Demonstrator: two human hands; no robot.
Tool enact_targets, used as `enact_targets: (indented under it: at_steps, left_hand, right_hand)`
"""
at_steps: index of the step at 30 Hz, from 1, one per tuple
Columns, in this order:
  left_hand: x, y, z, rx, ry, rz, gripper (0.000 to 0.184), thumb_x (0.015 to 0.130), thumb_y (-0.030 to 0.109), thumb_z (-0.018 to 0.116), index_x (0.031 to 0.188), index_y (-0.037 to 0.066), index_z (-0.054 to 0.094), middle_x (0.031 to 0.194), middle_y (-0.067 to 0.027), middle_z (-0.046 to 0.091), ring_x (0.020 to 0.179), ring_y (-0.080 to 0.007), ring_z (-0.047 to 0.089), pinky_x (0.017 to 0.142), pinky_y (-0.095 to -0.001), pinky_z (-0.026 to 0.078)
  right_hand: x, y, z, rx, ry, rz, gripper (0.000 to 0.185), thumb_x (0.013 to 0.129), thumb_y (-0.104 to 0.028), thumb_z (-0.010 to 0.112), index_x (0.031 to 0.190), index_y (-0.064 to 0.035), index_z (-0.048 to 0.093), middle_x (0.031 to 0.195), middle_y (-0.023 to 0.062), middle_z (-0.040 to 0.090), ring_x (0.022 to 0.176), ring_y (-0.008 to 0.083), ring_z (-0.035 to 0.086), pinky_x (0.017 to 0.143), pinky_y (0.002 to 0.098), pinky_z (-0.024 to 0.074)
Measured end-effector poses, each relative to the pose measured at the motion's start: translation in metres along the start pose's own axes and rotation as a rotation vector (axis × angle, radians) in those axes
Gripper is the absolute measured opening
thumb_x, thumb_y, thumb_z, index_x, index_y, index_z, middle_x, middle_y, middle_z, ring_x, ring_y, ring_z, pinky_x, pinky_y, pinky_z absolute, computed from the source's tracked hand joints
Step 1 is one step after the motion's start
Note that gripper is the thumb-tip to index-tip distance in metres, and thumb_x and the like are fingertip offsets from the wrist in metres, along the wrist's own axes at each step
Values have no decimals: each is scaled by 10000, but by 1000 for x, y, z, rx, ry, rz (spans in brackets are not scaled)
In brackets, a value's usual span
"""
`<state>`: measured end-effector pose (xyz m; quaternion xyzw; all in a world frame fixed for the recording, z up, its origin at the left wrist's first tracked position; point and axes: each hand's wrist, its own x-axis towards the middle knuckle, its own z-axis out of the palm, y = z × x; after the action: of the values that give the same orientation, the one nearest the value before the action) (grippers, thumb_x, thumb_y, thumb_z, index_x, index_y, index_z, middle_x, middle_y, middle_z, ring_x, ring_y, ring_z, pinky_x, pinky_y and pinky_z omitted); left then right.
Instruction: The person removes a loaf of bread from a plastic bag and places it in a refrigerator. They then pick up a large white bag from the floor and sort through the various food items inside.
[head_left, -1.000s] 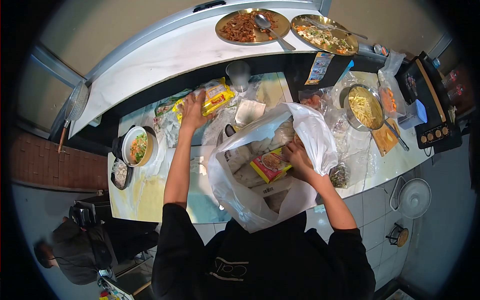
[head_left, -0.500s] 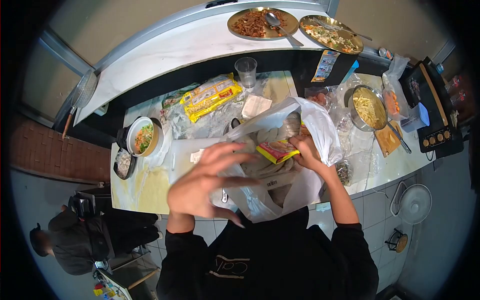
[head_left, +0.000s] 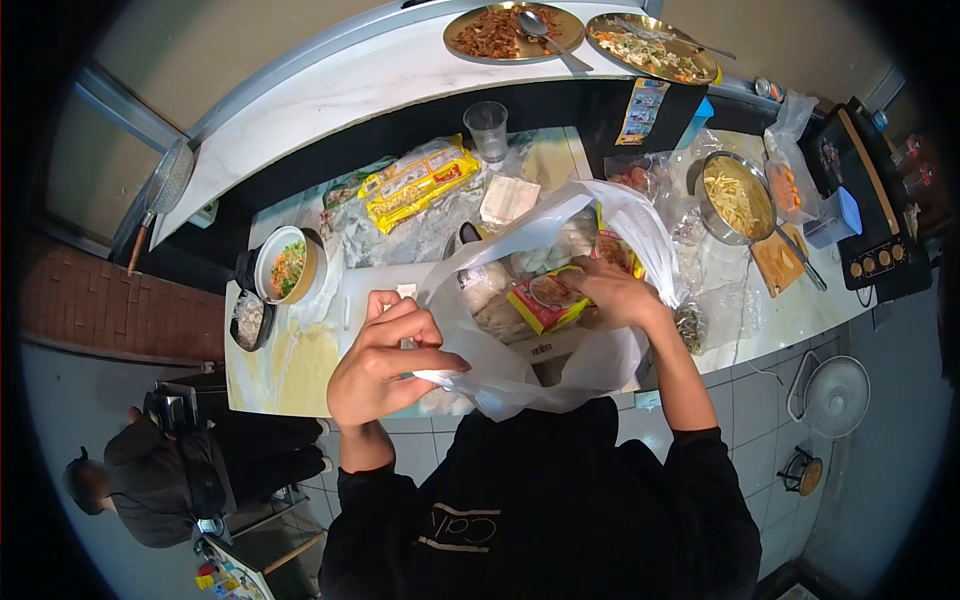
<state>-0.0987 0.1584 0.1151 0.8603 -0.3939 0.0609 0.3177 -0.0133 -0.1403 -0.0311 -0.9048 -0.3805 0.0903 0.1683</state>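
In the head view I see my two hands at one white plastic bag (head_left: 640, 225), which stands with its mouth open at the near edge of the counter (head_left: 285, 375), right in front of my body. My left hand (head_left: 385, 362) pinches the near left rim of the bag between thumb and fingers. My right hand (head_left: 628, 297) is inside the bag, over the right end of one red-and-yellow box (head_left: 543, 304); its fingertips are partly hidden, so I cannot tell whether they grip the box or only touch it. That box lies tilted on several pale bundles I cannot count, and one more yellow packet (head_left: 628, 252) shows beside it, against the bag's right wall.

Beyond the bag, I count one white block (head_left: 509, 200), one clear cup (head_left: 487, 130) standing upright and one large yellow packet (head_left: 420, 183) lying flat. To the left are one bowl (head_left: 265, 272) of chopped orange and green pieces and one black tray (head_left: 264, 328). To the right is one pan (head_left: 762, 195) of pale strips, near one wooden board (head_left: 773, 266). On the raised shelf sit two plates of food, one brown (head_left: 567, 26), one mixed (head_left: 708, 69).
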Motion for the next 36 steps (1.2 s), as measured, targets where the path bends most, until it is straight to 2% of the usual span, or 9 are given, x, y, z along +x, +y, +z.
enact_targets:
  at_steps: [3,7,11,14,20,23,28,33,36]
  left_hand:
    - [0,7,2,18,56,-13,281,493,103,726,773,129,726,678,19,432,637,-159,433,658,-285,311]
    - [5,14,8,-36,132,-6,295,476,142,719,771,130,732,686,11,427,648,-172,423,619,-295,328]
    - [8,14,15,-92,164,20,314,467,125,713,780,128,737,700,-4,425,667,-185,424,571,-302,342]
    - [9,15,18,-104,188,39,312,464,108,709,775,121,736,705,-8,424,673,-190,419,576,-299,342]
    - [13,21,24,-114,223,62,284,467,83,703,749,96,728,694,-9,412,659,-196,411,576,-302,342]
    - [15,25,26,-146,239,57,268,451,76,707,719,79,715,684,-10,417,652,-199,415,569,-309,342]
    - [13,27,29,-130,282,14,276,433,86,712,708,72,710,684,-17,427,662,-200,432,574,-310,348]
    - [15,32,30,-91,300,-9,321,434,79,693,753,74,724,703,-31,439,683,-202,451,601,-308,369]
    - [15,33,29,-61,315,-58,333,442,76,679,771,75,729,711,-36,444,685,-198,451,609,-305,371]
  right_hand:
    - [7,-8,-3,190,28,-211,583,754,-224,689,1261,-50,460,1171,176,520,1109,356,497,939,390,404]
    - [44,-24,-12,373,-189,-73,503,823,-277,630,1244,-46,481,1184,176,527,1104,327,503,944,393,395]
    - [74,-41,-10,212,-23,-117,404,847,-211,566,1204,-33,502,1168,177,537,1098,326,499,939,358,401]
    - [96,-51,2,162,-278,22,443,777,-125,600,1201,-36,506,1159,175,548,1084,335,512,918,355,417]
    - [118,-53,42,340,99,-227,454,665,31,620,1110,-34,553,981,160,620,940,305,587,821,353,464]
    - [133,-48,54,71,90,-269,483,645,-15,647,1117,-38,552,979,130,610,934,272,577,809,328,463]
    - [113,-41,33,645,96,-168,305,705,-73,648,1000,-28,584,971,127,623,884,251,590,723,344,461]
    - [119,-24,43,337,21,-259,223,779,-160,609,951,-19,590,857,110,631,771,217,590,701,344,461]
    - [113,-26,35,730,158,-151,217,801,-199,622,928,-24,601,828,119,632,743,236,596,694,339,464]
